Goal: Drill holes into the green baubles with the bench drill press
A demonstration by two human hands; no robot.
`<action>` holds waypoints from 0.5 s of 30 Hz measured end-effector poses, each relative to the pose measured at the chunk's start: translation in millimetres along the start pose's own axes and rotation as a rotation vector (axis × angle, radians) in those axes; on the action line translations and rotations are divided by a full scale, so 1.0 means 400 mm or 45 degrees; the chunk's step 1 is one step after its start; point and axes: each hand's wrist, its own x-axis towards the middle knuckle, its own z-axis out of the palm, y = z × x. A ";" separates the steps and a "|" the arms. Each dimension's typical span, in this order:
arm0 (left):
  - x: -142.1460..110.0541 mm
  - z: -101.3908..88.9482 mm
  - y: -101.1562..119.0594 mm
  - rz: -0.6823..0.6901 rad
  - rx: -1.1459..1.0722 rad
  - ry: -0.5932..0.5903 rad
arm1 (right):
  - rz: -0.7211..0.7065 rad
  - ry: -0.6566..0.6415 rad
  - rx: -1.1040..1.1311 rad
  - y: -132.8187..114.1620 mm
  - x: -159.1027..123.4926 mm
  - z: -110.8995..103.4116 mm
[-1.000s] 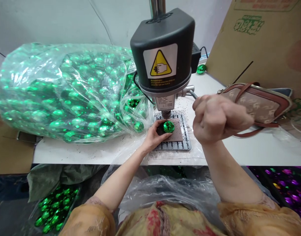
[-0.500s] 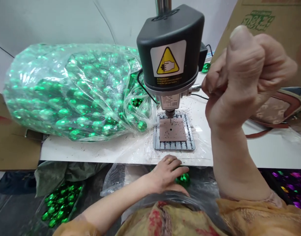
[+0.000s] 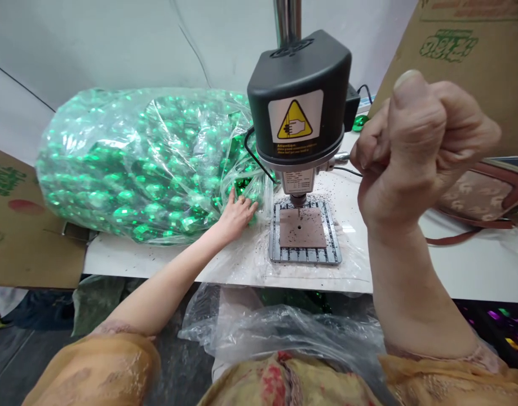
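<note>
My left hand reaches over the bench to the mouth of a big clear plastic bag full of shiny green faceted balls. Its fingers are spread and touch the plastic beside a dark gap where green balls show. My right hand is raised in a fist at the right of the black drill press, closed round its feed lever, which is mostly hidden by the fist. Under the drill bit, a brown board with one dark hole lies on the slotted metal base.
Dark shavings are scattered over the white bench around the base. A cardboard box and a patterned bag stand at the right; another box is at the left. Clear plastic sheeting hangs over my lap.
My left hand has left a green ball below the bench's front edge and moved up and left to the bag's mouth. My right hand keeps its grip; the view has shifted slightly.
</note>
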 end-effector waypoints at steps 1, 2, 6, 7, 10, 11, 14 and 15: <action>0.003 -0.005 0.000 0.026 0.027 0.034 | -0.003 -0.013 0.014 -0.001 0.000 -0.001; 0.006 -0.012 0.002 0.042 0.045 0.069 | -0.008 -0.020 0.021 -0.003 0.000 -0.001; -0.005 -0.033 0.026 0.094 0.123 0.094 | 0.086 -0.027 -0.050 -0.018 -0.002 0.000; -0.015 -0.029 0.038 0.120 0.153 0.076 | 0.101 -0.018 -0.066 -0.021 -0.003 0.001; -0.055 0.003 0.083 0.168 0.258 0.023 | 0.089 0.001 -0.080 -0.025 -0.007 0.003; -0.069 0.019 0.096 0.159 0.287 0.009 | 0.084 -0.006 -0.082 -0.024 -0.007 0.002; -0.098 0.059 0.120 0.090 0.286 -0.006 | 0.104 -0.030 -0.103 -0.017 -0.006 -0.006; -0.102 0.067 0.125 0.062 0.256 -0.002 | 0.116 -0.038 -0.114 -0.015 -0.006 -0.009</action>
